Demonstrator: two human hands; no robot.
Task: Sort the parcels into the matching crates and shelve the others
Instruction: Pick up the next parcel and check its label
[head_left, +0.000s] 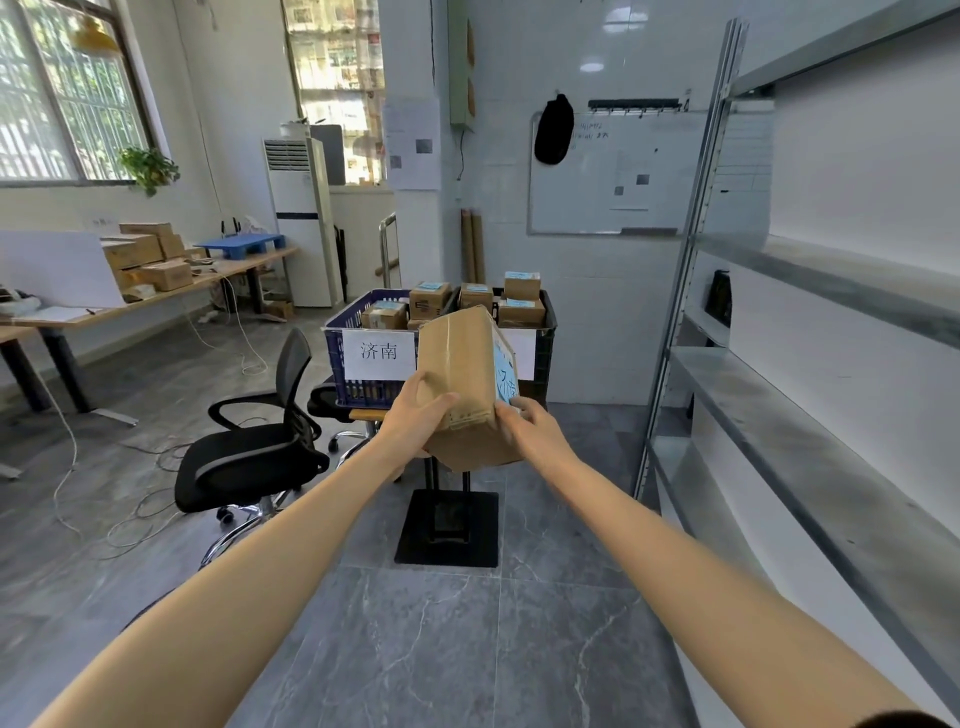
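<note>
I hold a brown cardboard parcel (465, 384) out in front of me, tilted, with a light-blue label on its right face. My left hand (415, 415) grips its left side and my right hand (530, 431) grips its lower right edge. Behind it stands a blue crate (343, 364) with a white paper sign, holding several small labelled parcels (428, 300). A black crate (545, 343) sits beside it on the right, also with parcels; its sign is mostly hidden by the held parcel. Both crates rest on a small table.
A grey metal shelf unit (810, 415) runs along the right wall. A black office chair (254, 441) stands left of the crates, with cables on the floor (130, 519). A desk (156, 291) with more cardboard boxes is at the left.
</note>
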